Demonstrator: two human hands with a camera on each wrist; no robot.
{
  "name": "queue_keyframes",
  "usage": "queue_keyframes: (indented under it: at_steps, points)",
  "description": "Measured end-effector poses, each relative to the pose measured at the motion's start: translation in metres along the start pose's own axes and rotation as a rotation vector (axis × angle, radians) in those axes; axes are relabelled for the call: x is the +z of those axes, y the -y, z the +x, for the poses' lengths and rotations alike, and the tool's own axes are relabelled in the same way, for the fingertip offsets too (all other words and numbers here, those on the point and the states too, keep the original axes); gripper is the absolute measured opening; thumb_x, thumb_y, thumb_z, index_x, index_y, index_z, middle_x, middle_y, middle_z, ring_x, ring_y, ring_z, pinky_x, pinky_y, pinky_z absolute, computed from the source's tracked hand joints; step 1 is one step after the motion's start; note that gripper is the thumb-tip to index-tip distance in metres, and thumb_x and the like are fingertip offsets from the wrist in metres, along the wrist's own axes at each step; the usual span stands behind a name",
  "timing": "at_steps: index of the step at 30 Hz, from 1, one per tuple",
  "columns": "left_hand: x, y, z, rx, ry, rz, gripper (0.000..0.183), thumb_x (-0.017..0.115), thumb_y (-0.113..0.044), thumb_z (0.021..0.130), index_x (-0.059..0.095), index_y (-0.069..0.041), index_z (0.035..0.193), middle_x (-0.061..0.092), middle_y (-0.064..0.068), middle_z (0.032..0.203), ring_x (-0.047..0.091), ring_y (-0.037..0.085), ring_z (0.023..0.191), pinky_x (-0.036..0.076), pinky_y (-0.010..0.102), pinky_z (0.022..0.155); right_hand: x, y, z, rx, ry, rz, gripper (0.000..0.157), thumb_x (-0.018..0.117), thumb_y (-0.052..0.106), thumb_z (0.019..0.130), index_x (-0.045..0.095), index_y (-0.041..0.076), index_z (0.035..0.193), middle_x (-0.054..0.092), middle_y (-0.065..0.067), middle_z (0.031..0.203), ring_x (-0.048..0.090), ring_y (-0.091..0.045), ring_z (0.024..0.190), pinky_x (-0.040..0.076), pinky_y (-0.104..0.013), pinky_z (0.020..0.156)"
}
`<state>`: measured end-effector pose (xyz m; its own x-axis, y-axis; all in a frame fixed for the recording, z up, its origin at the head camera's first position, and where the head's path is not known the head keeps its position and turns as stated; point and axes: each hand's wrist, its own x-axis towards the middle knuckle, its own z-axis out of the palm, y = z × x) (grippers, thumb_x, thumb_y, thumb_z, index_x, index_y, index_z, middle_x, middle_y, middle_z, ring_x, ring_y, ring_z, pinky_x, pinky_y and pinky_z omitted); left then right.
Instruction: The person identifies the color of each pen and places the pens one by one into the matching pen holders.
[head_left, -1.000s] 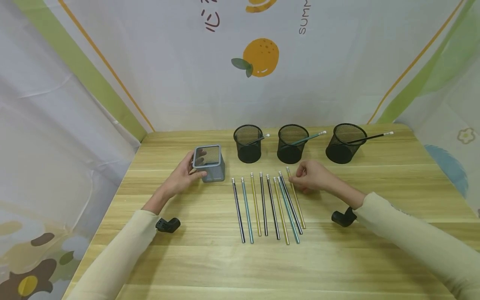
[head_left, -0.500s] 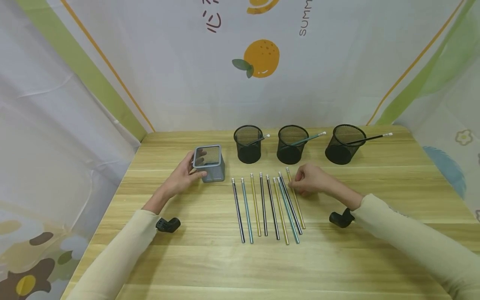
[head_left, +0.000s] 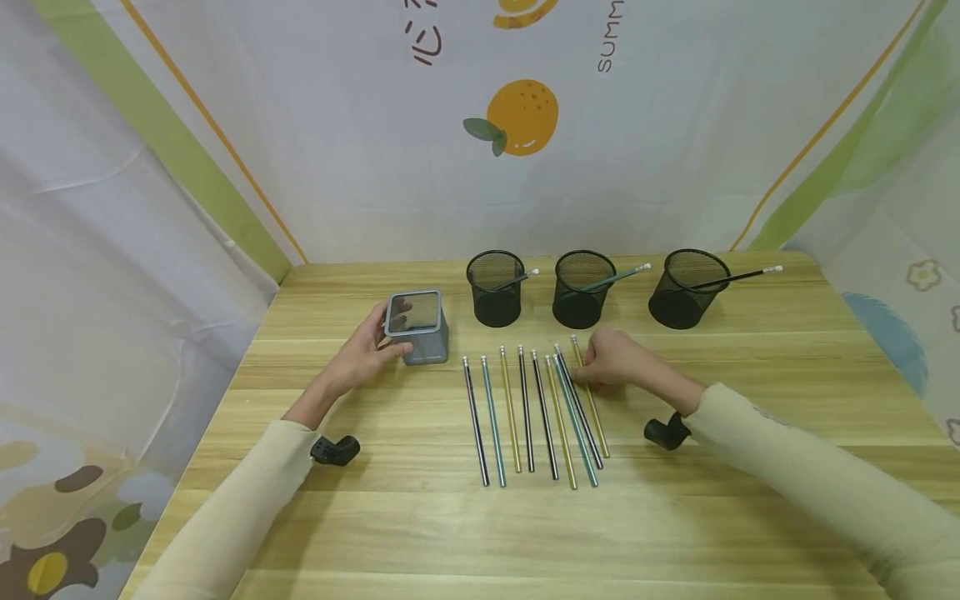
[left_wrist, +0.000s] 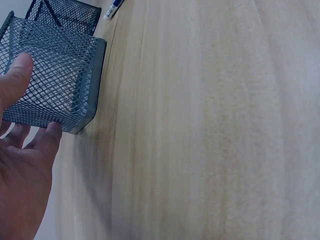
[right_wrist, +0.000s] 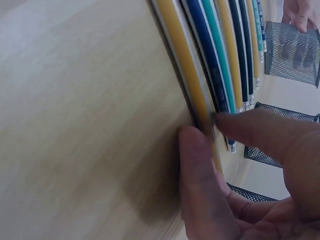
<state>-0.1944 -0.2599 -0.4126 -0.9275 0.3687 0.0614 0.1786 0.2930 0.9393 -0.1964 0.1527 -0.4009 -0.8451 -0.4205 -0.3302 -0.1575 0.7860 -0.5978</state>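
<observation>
In the head view my left hand holds a grey square mesh pencil holder upright on the table. The left wrist view shows the thumb against one mesh side and the fingers curled beneath the near edge. My right hand is at the right end of a row of pencils. Its thumb and index finger pinch the rightmost yellow pencil near the eraser end, and that pencil lies along the table. Just left of it lies a dark blue pencil, with a teal pencil alongside.
Behind the row stand three round black mesh cups: a left cup, a middle cup and a right cup. Each has one pencil leaning out to the right. Several more pencils lie side by side on the wooden table. A printed curtain hangs behind.
My right hand has shifted slightly left, its fingers closing onto the yellow pencil. The left hand and the square holder have stayed in place.
</observation>
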Motion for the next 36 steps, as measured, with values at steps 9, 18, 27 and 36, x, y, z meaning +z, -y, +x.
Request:
queue_keyframes:
  at_steps: [9, 18, 27, 36]
  points:
    - [-0.001, 0.001, 0.0, -0.001, -0.006, 0.002, 0.069, 0.062, 0.007, 0.098, 0.025, 0.002, 0.156, 0.03, 0.022, 0.159, 0.027, 0.037, 0.147, 0.027, 0.052, 0.118, 0.002, 0.002, 0.0, -0.006, -0.034, -0.013, 0.049, 0.074, 0.009, 0.09, 0.053, 0.012, 0.046, 0.062, -0.004, 0.05, 0.065, -0.017, 0.047, 0.049, -0.021, 0.051]
    - [0.0, 0.0, 0.0, -0.007, 0.0, -0.005, 0.068, 0.062, 0.007, 0.098, 0.025, 0.002, 0.156, 0.03, 0.022, 0.158, 0.027, 0.037, 0.147, 0.027, 0.052, 0.118, 0.0, -0.001, 0.003, 0.012, -0.026, 0.016, 0.035, 0.07, 0.0, 0.082, 0.057, 0.009, 0.051, 0.063, -0.003, 0.051, 0.066, -0.016, 0.048, 0.051, -0.02, 0.05]
    - [-0.001, 0.0, -0.001, -0.004, 0.0, -0.001, 0.069, 0.062, 0.007, 0.098, 0.024, 0.001, 0.156, 0.03, 0.023, 0.158, 0.027, 0.039, 0.146, 0.027, 0.054, 0.117, -0.006, -0.002, -0.001, 0.011, 0.025, 0.088, 0.023, 0.069, 0.001, 0.084, 0.062, 0.004, 0.063, 0.065, -0.005, 0.057, 0.069, -0.02, 0.053, 0.055, -0.022, 0.05]
    - [0.0, 0.0, 0.0, -0.01, -0.004, -0.002, 0.068, 0.063, 0.006, 0.098, 0.026, 0.001, 0.155, 0.031, 0.022, 0.158, 0.027, 0.037, 0.147, 0.027, 0.052, 0.118, -0.013, -0.005, -0.008, -0.069, 0.021, 0.143, 0.003, 0.065, -0.002, 0.084, 0.065, -0.003, 0.082, 0.067, -0.008, 0.066, 0.07, -0.022, 0.057, 0.059, -0.027, 0.057]
